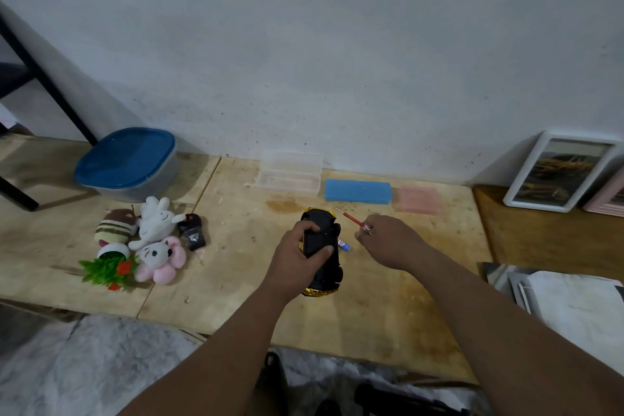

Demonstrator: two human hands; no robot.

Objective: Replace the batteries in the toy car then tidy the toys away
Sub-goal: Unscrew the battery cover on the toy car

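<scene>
black toy car [320,246] lying belly-up on tabletop [236,263]; our left hand [300,252] gripping it, right hand [378,235] pinching red screwdriver [351,219]. we're judging cover screw next, tip needing seating.

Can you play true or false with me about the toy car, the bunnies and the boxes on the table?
1. The left hand grips the toy car upside down. True.
2. The right hand holds a hammer. False: it pinches a red screwdriver.
3. The tub has a blue lid on. True.
4. The plush toys are inside the tub. False: they lie on the table in front of it.
5. The clear case is open. True.
</scene>
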